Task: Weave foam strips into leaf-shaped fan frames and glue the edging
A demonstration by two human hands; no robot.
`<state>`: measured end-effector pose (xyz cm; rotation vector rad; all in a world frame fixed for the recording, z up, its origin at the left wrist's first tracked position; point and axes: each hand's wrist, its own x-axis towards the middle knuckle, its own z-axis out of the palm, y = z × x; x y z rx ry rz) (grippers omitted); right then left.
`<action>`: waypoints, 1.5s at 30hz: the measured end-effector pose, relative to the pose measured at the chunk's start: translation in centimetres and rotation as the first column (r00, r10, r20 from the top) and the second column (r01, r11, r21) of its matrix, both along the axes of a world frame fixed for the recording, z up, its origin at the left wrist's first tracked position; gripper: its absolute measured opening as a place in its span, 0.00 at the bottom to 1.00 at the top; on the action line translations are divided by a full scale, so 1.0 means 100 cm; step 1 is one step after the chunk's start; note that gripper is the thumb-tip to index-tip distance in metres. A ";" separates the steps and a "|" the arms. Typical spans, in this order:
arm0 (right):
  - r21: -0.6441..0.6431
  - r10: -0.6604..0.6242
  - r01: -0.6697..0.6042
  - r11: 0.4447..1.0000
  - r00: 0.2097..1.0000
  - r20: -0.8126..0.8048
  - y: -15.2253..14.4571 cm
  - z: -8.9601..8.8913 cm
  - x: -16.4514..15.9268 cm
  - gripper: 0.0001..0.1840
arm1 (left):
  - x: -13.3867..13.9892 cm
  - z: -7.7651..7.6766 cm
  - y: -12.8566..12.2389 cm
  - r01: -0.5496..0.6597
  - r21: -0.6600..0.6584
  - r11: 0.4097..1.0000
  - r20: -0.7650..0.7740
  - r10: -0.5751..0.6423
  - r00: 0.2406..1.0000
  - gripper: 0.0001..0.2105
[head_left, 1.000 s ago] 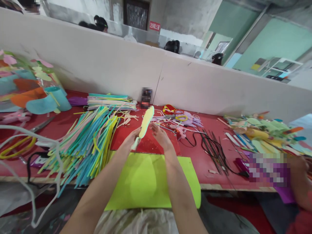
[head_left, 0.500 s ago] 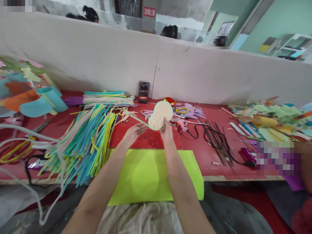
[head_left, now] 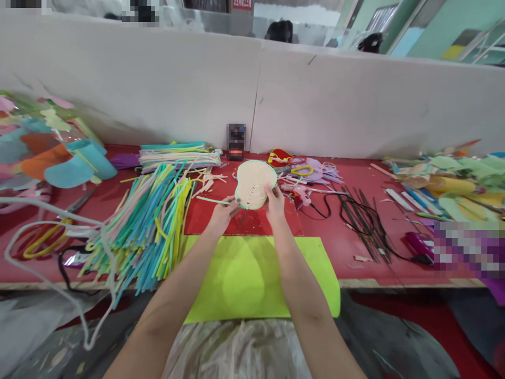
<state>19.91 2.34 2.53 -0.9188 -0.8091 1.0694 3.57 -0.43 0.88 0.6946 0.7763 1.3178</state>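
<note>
Over the red board, a cream-coloured, rounded, lobed piece is held up with its broad face toward me. A mint-green strip runs along its edge, and the strip's loose end juts out to the left. Below the piece a thin dark stem points down. At the lower left edge my left hand is closed, its fingertips pinching where the strip meets the piece. My right hand grips the right edge, thumb on the face and the other fingers partly hidden behind.
Left lies a big heap of coloured fuzzy strips, with yellow-handled scissors beyond. A pink glue gun and its black cable lie right of the board, near thin dark sticks. A lime-green sheet hangs over the front edge.
My left hand has closed in on the piece's lower left edge, where it was apart with looser fingers. The piece has turned to face me more broadly, and the strip's loose end is lower.
</note>
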 end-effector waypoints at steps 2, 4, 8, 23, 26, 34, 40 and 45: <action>0.003 0.089 -0.089 0.996 0.996 0.013 -0.003 0.002 -0.002 0.16 | -0.001 0.003 0.000 -0.054 0.023 0.998 -0.014 0.054 0.998 0.16; 0.019 0.183 -0.184 0.983 0.982 0.045 -0.007 0.004 -0.006 0.18 | -0.001 0.005 0.000 -0.106 0.046 0.993 -0.026 0.107 0.994 0.17; 0.014 0.250 -0.253 0.967 0.961 0.115 -0.013 0.004 -0.017 0.20 | -0.002 0.004 0.000 -0.142 0.082 0.986 -0.037 0.145 0.989 0.17; 0.024 0.095 -0.103 0.994 0.973 0.211 -0.010 -0.002 -0.012 0.19 | 0.000 0.008 -0.001 -0.144 0.121 0.982 -0.203 0.166 0.965 0.11; 0.023 0.092 -0.104 0.994 0.947 0.308 -0.012 -0.001 -0.013 0.19 | -0.002 0.010 -0.001 -0.216 0.155 0.964 -0.201 0.244 0.949 0.09; 0.028 -0.043 0.035 0.999 0.892 0.450 -0.020 0.005 -0.022 0.21 | 0.001 0.019 -0.011 -0.324 0.343 0.882 -0.304 0.430 0.850 0.08; 0.036 -0.126 0.123 0.992 0.888 0.442 -0.025 0.007 -0.029 0.24 | 0.004 0.022 -0.019 -0.370 0.447 0.814 -0.481 0.568 0.668 0.09; 0.047 -0.182 0.180 0.983 0.878 0.442 -0.028 0.004 -0.038 0.22 | 0.004 0.026 -0.025 -0.285 0.636 0.717 -0.477 0.655 0.586 0.07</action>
